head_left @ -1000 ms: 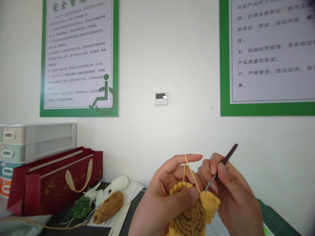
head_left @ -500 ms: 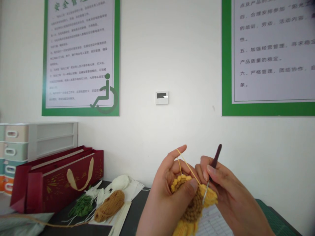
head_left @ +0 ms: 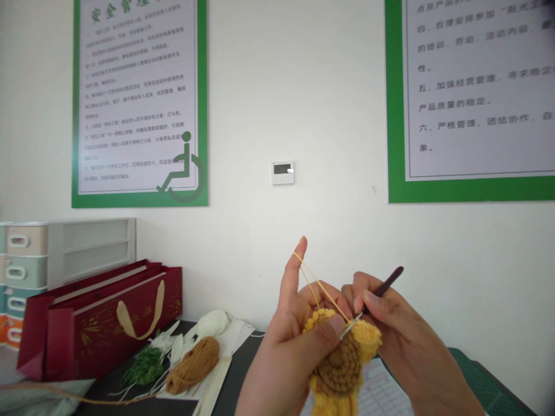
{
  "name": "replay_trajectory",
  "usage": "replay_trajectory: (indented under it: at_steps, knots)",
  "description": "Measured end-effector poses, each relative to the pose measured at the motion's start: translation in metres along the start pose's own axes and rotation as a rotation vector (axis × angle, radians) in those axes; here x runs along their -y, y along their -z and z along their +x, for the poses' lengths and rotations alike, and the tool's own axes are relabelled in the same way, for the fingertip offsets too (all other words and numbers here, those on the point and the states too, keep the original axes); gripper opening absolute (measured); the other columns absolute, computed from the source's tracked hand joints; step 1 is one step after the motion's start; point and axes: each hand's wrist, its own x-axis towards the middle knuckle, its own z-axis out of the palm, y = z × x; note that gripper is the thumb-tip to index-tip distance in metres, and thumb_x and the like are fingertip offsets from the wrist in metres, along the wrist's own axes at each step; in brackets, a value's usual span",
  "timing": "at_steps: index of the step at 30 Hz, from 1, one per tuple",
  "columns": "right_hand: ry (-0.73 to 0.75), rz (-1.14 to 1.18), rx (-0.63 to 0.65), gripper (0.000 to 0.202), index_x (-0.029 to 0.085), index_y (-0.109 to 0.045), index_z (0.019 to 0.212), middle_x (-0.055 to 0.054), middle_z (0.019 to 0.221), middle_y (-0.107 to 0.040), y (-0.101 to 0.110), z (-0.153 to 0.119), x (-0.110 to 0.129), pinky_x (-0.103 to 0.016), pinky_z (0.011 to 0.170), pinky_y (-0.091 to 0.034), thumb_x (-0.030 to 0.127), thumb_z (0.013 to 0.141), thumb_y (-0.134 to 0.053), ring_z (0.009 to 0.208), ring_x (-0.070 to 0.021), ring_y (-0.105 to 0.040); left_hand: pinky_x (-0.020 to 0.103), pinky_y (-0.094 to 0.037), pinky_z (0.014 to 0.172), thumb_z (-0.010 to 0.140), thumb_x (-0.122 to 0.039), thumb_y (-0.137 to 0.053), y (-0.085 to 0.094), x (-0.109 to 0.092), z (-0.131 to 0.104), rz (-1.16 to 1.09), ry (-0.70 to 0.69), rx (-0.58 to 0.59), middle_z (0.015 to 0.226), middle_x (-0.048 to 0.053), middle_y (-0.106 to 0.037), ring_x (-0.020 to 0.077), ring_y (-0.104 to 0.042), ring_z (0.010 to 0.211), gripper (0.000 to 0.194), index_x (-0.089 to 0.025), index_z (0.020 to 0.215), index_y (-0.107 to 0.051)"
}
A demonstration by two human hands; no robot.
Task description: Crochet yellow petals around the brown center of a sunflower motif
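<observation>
Left hand point(head_left: 288, 352), lower centre, pinches round brown-and-yellow crocheted piece point(head_left: 340, 370); index now higher, so thin yellow yarn point(head_left: 321, 285) looks tensioned. Right hand point(head_left: 394, 323) holds slim dark-handled metal hook point(head_left: 389, 281), now flatter.

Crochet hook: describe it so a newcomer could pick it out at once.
Below and right of the white wall panel, the right hand holds the crochet hook at a brown-and-yellow crocheted piece. It slants up rightward, silvery tip at the piece. Its straight shaft and dark handle set it apart from the yellow yarn.
</observation>
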Motion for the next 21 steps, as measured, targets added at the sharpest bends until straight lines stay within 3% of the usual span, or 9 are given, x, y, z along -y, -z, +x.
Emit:
replay_trajectory:
  at_steps: [4,7,12,14,18,21]
  knots:
    - [0.035,-0.055,-0.043,0.027,0.021,-0.065,0.077,0.0,0.076,-0.055,-0.002,0.001,-0.001,-0.024,0.061,-0.04,0.045,0.087,-0.073,0.069,-0.0138,-0.046,0.031,-0.047,0.076,0.091,-0.008,-0.068,0.003,0.002,0.005,-0.07,-0.007,0.021,0.093,0.001,-0.065,0.0161,-0.062,0.079,0.089,-0.045,0.161,-0.025]
    - [0.146,-0.121,-0.196,0.026,0.023,-0.066,0.081,0.0,0.082,-0.058,-0.006,0.002,-0.006,-0.025,0.065,-0.044,0.047,0.087,-0.075,0.075,-0.0152,-0.052,0.029,-0.049,0.073,0.091,-0.009,-0.068,0.002,0.005,0.009,-0.064,-0.035,-0.028,0.092,0.002,-0.065,0.0151,-0.062,0.076,0.087,-0.042,0.161,-0.028]
    - [0.393,-0.538,-0.413,0.024,0.025,-0.069,0.084,-0.001,0.082,-0.063,-0.016,-0.002,-0.008,-0.024,0.067,-0.046,0.048,0.091,-0.07,0.079,-0.0162,-0.056,0.026,-0.049,0.072,0.089,-0.013,-0.073,-0.003,0.009,0.01,0.037,-0.054,-0.136,0.092,0.001,-0.066,0.0136,-0.06,0.074,0.087,-0.044,0.159,-0.031]
    - [0.415,-0.649,-0.485,0.027,0.025,-0.068,0.082,0.0,0.08,-0.062,-0.018,-0.004,-0.005,-0.024,0.069,-0.046,0.049,0.093,-0.067,0.078,-0.0158,-0.056,0.026,-0.047,0.07,0.089,-0.014,-0.074,-0.003,0.011,0.01,0.095,-0.071,-0.146,0.091,0.001,-0.067,0.0132,-0.058,0.072,0.086,-0.045,0.158,-0.032]
    - [0.352,-0.723,-0.436,0.029,0.024,-0.065,0.08,0.002,0.073,-0.061,-0.013,-0.002,-0.002,-0.026,0.066,-0.045,0.049,0.096,-0.064,0.069,-0.0141,-0.056,0.024,-0.045,0.065,0.087,-0.018,-0.076,-0.001,0.016,0.013,0.191,-0.114,-0.163,0.085,0.0,-0.064,0.013,-0.055,0.069,0.074,-0.037,0.152,-0.045]
    - [0.327,-0.689,-0.364,0.025,0.024,-0.068,0.086,0.0,0.079,-0.066,-0.004,0.003,-0.005,-0.027,0.07,-0.049,0.048,0.093,-0.068,0.075,-0.0152,-0.061,0.022,-0.045,0.061,0.087,-0.02,-0.078,-0.001,0.02,0.016,0.263,-0.202,-0.257,0.081,-0.002,-0.059,0.012,-0.054,0.066,0.063,-0.031,0.144,-0.056]
